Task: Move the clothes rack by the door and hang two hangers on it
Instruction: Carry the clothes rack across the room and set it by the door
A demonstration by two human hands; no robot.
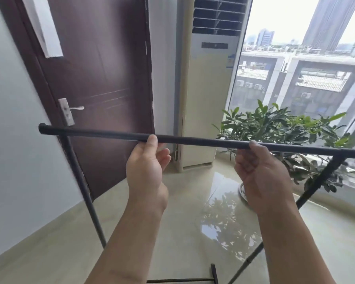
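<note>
The black clothes rack stands in front of me, its top bar (203, 140) running level from left to right at chest height. The left upright (80, 181) stands close to the dark brown door (98, 83); the right upright (324, 177) slants down by the plant. My left hand (146, 169) is under the bar's middle, thumb tip touching the bar, fingers loosely curled below it and not wrapped around. My right hand (260, 173) is the same further right, thumb on the bar, fingers curled beneath. No hangers are in view.
A tall cream floor air conditioner (209, 99) stands right of the door. A leafy potted plant (285, 136) sits by the big window at right. The rack's base bar (182, 280) lies on the glossy beige floor near my feet. A grey wall is at left.
</note>
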